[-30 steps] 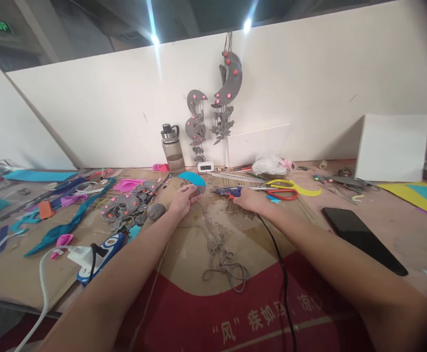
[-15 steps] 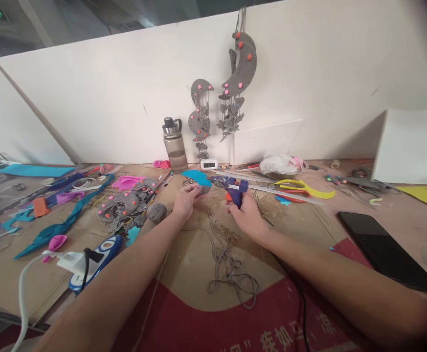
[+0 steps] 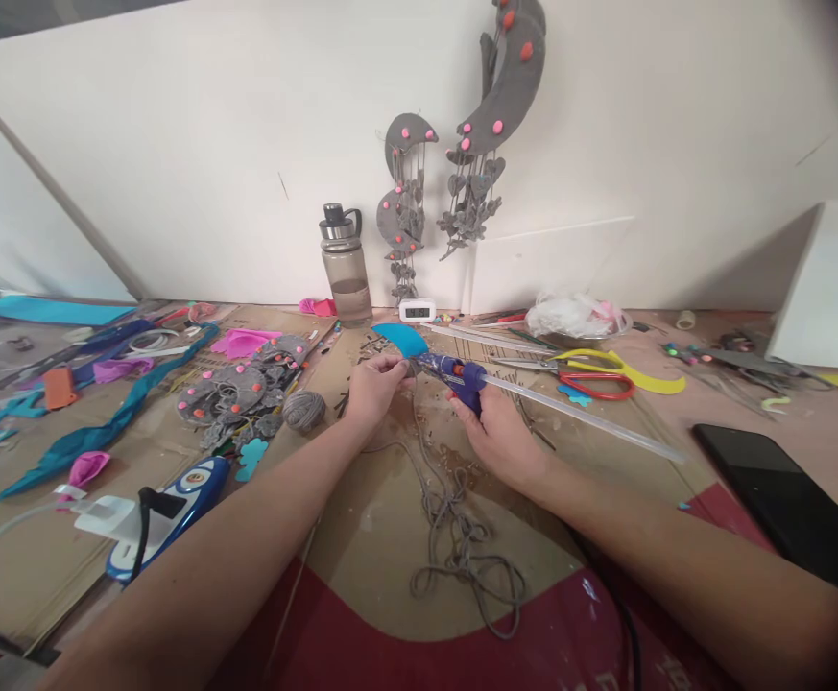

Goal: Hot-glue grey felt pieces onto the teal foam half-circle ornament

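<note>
Between the fingertips of my left hand [image 3: 375,392] is a blue crescent-shaped piece [image 3: 402,340], partly wrapped in grey near the fingers. My right hand [image 3: 499,422] is closed round the handle of a blue hot glue gun [image 3: 462,379], a long clear glue stick [image 3: 584,413] jutting from its back. The gun's nozzle meets the crescent's lower end beside my left fingertips; whether it touches cannot be made out. Grey yarn [image 3: 462,537] trails down from the crescent and lies in loose loops on the cardboard [image 3: 375,576]. A grey yarn ball [image 3: 304,411] sits left of my left hand.
Finished grey crescents [image 3: 246,389] with pink and orange dots lie at left, near a blue-and-white power strip [image 3: 174,509]. Behind stand a water bottle [image 3: 347,269] and a small digital clock [image 3: 417,310]. Scissors [image 3: 606,384] and a black phone [image 3: 778,499] are at right.
The view has tipped down and come slightly closer. The glue gun has turned, its glue stick now slanting toward the lower right, and its nozzle is nearer my left fingertips. The blue crescent is tilted differently.
</note>
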Demonstrator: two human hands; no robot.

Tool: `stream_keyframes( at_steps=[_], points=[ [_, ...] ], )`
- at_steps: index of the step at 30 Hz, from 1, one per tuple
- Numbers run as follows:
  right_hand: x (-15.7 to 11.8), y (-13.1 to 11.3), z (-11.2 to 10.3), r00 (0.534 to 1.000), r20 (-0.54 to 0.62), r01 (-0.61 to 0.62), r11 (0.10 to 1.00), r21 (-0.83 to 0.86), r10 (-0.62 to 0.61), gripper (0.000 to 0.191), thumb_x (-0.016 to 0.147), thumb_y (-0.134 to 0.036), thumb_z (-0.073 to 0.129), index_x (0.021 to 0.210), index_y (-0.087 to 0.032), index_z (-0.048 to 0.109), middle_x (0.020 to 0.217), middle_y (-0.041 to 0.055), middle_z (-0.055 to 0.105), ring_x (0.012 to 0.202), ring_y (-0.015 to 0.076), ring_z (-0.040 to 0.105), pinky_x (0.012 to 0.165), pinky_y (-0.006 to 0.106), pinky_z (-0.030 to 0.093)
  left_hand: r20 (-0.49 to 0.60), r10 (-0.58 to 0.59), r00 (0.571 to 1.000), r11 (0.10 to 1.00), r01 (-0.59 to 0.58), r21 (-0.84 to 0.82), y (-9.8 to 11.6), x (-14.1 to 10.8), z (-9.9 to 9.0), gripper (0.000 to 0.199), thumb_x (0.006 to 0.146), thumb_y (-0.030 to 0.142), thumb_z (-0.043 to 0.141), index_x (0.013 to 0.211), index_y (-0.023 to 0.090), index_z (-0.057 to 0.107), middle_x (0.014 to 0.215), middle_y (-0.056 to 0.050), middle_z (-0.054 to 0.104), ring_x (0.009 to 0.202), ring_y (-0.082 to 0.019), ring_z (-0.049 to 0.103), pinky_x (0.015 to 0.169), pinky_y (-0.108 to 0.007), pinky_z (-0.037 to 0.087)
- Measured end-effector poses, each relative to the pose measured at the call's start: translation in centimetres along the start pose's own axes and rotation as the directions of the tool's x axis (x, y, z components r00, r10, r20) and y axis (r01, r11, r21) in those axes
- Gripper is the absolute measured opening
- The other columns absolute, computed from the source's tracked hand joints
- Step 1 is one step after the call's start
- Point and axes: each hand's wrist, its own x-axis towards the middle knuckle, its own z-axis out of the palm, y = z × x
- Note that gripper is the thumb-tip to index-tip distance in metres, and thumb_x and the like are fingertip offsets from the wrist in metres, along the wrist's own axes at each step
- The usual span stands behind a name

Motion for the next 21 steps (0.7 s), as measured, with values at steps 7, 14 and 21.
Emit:
stream_keyframes(
  at_steps=[7,14,21],
  points=[
    [0.07,0.24,0.14,0.999,0.003,0.033,0.997,-0.071,-0.033,0.040,0.092,-0.037,0.037,0.118,-0.011,0.051,0.112,0.0184,0.062,0.107,0.0295,0.057,0.093,0.047,0.044,0.019,0.026,0.999,0.997,-0.028,0.078,0.24,-0.48,0.29,0.005,0.066,0.020,0.072,0.064,0.015,0.071,0.065,-0.002,0.065,0.059,-0.013,0.058,0.063,-0.028,0.052],
    [0.12,-0.01,0.07,0.999,0.029,0.025,0.994,-0.103,-0.022,0.039,0.092,-0.037,0.037,0.116,-0.010,0.052,0.112,0.0190,0.062,0.105,0.0303,0.058,0.093,0.046,0.044,0.024,0.033,0.999,0.991,-0.036,0.132,0.15,-0.47,0.27,0.005,0.067,0.020,0.069,0.064,0.016,0.071,0.066,-0.002,0.066,0.060,-0.015,0.059,0.062,-0.028,0.051],
    [0.10,0.03,0.15,0.998,0.043,0.041,0.992,-0.122,-0.036,0.041,0.092,-0.036,0.035,0.118,-0.008,0.051,0.113,0.0202,0.062,0.106,0.0303,0.058,0.093,0.045,0.044,0.041,0.067,0.997,0.984,-0.073,0.165,-0.16,-0.27,0.11,0.007,0.068,0.022,0.068,0.066,0.016,0.071,0.067,-0.003,0.068,0.061,-0.016,0.062,0.062,-0.028,0.050]
  ],
)
